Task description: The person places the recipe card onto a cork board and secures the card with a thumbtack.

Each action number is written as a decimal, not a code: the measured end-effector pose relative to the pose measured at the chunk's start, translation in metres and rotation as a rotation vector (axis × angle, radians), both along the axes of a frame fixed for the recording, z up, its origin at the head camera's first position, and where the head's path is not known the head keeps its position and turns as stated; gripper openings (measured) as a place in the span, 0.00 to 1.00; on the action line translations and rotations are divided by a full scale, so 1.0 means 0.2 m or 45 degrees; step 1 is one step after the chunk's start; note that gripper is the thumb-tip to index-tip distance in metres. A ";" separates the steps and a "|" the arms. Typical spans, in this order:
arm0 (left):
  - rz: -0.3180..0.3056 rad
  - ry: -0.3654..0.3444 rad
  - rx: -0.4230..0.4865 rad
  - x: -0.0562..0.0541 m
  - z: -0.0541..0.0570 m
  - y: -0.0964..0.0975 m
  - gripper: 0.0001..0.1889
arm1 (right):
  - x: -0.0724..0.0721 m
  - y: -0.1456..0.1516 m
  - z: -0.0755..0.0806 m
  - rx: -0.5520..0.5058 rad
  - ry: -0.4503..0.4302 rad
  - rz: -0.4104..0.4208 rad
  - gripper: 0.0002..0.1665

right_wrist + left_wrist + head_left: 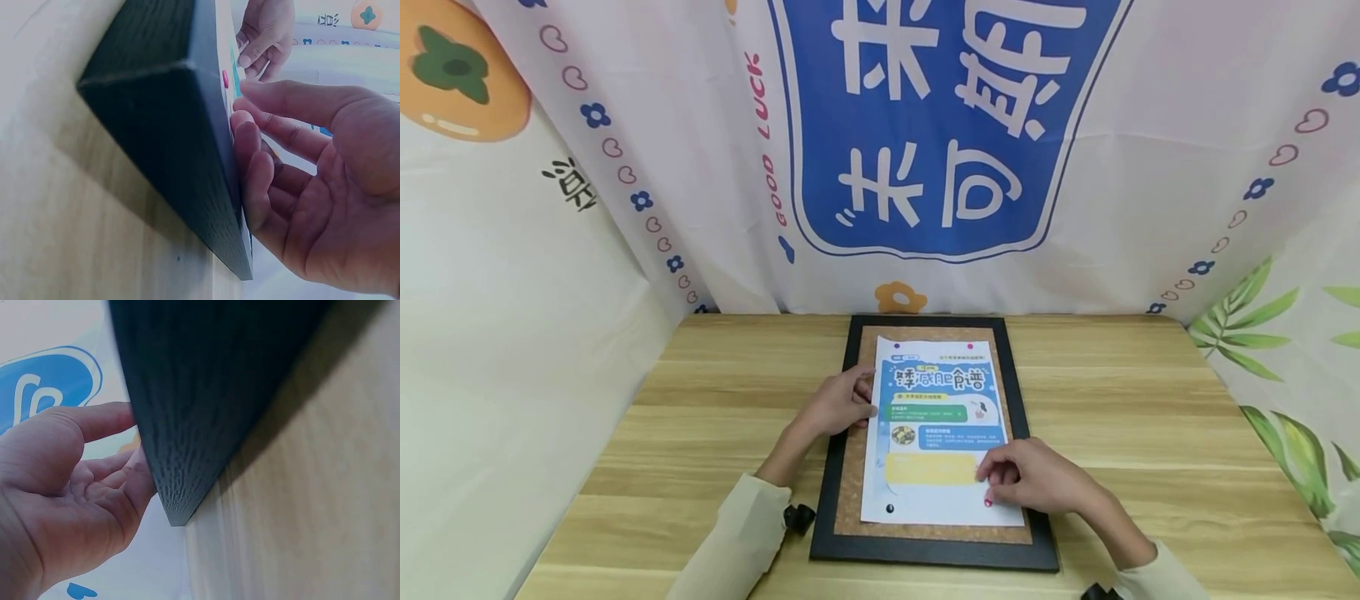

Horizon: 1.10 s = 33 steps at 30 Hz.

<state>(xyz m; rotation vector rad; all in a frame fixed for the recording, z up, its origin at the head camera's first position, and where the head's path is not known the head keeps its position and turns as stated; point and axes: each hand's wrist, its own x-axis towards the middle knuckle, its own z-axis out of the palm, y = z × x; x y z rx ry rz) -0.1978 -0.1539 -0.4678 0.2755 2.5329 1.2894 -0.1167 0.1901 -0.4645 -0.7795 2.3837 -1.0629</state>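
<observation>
A printed poster (940, 503) lies on a cork board with a black frame (925, 550). Pushpins sit at its corners: a purple pushpin (897, 346), a pink pushpin (970, 346), a black pushpin (890, 508) and a red pushpin (988, 502). My left hand (842, 402) rests at the poster's left edge, thumb on or just over the paper, fingers loosely bent. Over the lower right corner is my right hand (1037, 475), fingers loosely bent beside the red pushpin. In the right wrist view that pin (225, 79) stands apart from the fingertips, and nothing shows between them.
The board lies on a wood-grain table (722, 400), its far edge near the back curtain (730, 275). Printed cloth hangs on both sides too. A small black device (799, 518) is strapped at the left wrist.
</observation>
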 end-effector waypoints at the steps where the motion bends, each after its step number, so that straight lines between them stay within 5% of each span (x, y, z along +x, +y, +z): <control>1: 0.002 -0.002 0.002 0.00 0.00 0.00 0.35 | 0.00 0.00 0.00 -0.001 -0.002 -0.002 0.05; 22: 0.001 -0.012 -0.083 0.03 0.04 0.01 0.33 | 0.00 0.03 0.04 0.115 0.054 -0.185 0.15; 33: -0.042 0.157 -0.170 0.08 0.05 -0.03 0.30 | 0.01 0.08 0.05 0.187 0.207 -0.390 0.28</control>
